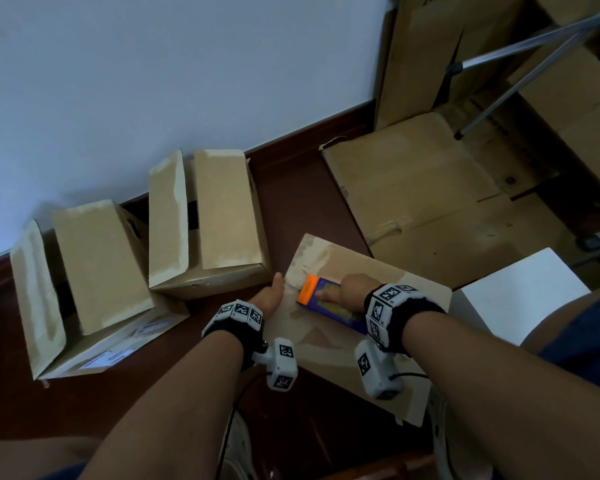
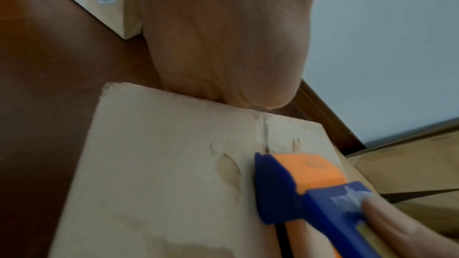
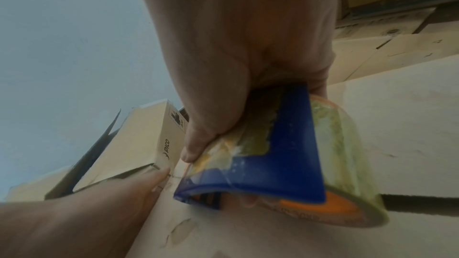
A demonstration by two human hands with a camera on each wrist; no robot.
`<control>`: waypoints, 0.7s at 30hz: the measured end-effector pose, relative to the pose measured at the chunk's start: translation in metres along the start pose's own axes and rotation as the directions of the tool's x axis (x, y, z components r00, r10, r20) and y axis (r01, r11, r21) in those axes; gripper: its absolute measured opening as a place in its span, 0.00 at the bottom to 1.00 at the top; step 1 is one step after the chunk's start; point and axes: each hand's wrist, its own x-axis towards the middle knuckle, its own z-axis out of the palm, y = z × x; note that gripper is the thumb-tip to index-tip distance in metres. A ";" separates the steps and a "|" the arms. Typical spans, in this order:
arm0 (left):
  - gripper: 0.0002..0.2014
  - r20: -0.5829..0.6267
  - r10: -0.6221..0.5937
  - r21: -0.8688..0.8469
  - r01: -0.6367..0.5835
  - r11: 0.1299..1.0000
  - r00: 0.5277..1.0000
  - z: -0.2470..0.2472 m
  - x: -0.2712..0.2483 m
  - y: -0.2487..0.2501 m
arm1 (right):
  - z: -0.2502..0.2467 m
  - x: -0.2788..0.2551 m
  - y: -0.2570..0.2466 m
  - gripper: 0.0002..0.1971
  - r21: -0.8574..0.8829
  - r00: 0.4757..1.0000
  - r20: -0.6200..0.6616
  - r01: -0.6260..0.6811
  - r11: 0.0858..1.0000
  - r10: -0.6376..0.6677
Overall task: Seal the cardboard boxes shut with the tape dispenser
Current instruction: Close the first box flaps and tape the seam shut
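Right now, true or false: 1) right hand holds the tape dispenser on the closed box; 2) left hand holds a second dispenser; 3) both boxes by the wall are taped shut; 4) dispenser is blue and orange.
1) True. The right hand grips the tape dispenser on the closed box.
2) False. The left hand holds nothing; it rests at that box's edge.
3) False. The two boxes by the wall have flaps standing open.
4) True.

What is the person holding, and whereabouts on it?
The right hand grips the tape dispenser around its blue body, behind the orange front. The left hand only rests at the closed box's edge.
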 end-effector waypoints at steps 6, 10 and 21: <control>0.44 -0.015 -0.088 -0.125 0.085 0.988 0.996 -0.008 0.008 -0.021 | -0.005 -0.003 0.001 0.29 -0.031 1.000 -0.013 0.023 0.999 -0.024; 0.43 -0.038 -0.122 -0.174 0.114 0.978 0.992 -0.018 0.001 -0.041 | -0.015 -0.013 0.000 0.34 -0.022 0.998 0.056 0.032 0.999 -0.031; 0.31 -0.008 -0.167 -0.257 0.159 0.953 0.986 0.010 -0.056 -0.050 | -0.028 -0.018 0.066 0.33 0.233 0.980 -0.175 -0.052 0.971 0.094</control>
